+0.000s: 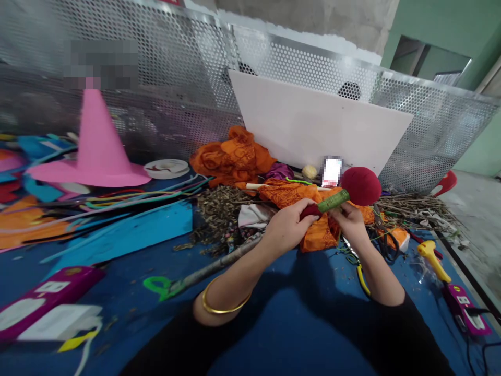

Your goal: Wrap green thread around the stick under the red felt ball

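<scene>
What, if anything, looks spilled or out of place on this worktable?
The dry plant scraps look spilled: they lie in a loose heap on the blue tabletop, with bits strayed around it. The orange cloth by the left hand is crumpled, though both may be ordinary clutter.

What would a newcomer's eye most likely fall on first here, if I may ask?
Probably the tall pink cone with its wide brim, at the left of the blue table. Next, perhaps, the round dark-red piece just beyond the right hand, close to the green stick-like piece in the left hand. Bunched orange cloth near the white board's left end also stands out.
</scene>
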The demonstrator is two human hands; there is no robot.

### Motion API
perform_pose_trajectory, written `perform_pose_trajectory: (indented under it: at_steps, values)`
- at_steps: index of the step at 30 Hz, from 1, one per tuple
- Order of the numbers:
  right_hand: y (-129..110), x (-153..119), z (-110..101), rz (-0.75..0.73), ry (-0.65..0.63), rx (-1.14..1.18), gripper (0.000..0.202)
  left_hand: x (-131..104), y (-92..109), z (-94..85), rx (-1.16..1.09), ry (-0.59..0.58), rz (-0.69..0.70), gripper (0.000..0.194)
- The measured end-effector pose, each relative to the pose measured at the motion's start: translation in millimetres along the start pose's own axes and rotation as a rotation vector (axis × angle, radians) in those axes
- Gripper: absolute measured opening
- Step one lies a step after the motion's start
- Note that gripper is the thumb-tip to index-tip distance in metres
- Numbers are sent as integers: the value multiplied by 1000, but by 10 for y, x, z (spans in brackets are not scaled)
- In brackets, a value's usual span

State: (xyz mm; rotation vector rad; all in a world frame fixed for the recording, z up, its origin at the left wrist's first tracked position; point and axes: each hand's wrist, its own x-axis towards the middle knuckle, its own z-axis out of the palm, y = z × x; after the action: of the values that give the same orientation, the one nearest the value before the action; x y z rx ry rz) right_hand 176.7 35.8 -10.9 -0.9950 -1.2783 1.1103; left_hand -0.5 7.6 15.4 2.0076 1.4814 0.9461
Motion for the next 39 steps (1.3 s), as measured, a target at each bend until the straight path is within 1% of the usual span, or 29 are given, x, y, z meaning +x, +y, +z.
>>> perform_pose_trajectory:
  at_steps: [2, 3, 4, 8, 10, 13, 15, 21, 26, 31, 35, 39]
  values:
    - [-80, -10, -97, -49, -166, -302, 14, -15, 28, -18, 106, 44, -28, 28]
    - [-124, -27, -132, -88, -222, -450, 13, -21, 39, -23, 164, 60, -44, 29]
    - [-167, -50, -155, -139, -242, -569, 13, -26, 49, -24, 223, 71, -56, 29]
    - [-313, -189, -133, -409, -152, -791, 14, -46, 91, -4, 428, 85, -51, 28]
    - [-372, -255, -98, -511, -130, -894, 15, -56, 112, 11, 495, 70, -30, 27]
    - [-438, -303, -80, -578, -104, -1067, 17, -66, 145, 36, 572, 19, -11, 26]
    - [-450, -295, -91, -606, -99, -1136, 16, -76, 167, 57, 607, -19, -3, 26]
    - [-345, -207, -111, -670, -77, -1172, 16, -130, 214, 132, 642, -97, 69, 23]
    - [-286, -160, -107, -636, -99, -1149, 16, -152, 227, 161, 642, -152, 119, 27]
    - [-300, -168, -95, -613, -155, -1063, 20, -153, 246, 141, 665, -154, 101, 28]
    - [-287, -165, -98, -571, -148, -1048, 20, -160, 246, 131, 655, -179, 128, 25]
    - [-262, -144, -101, -548, -122, -1101, 18, -163, 245, 132, 675, -210, 155, 24]
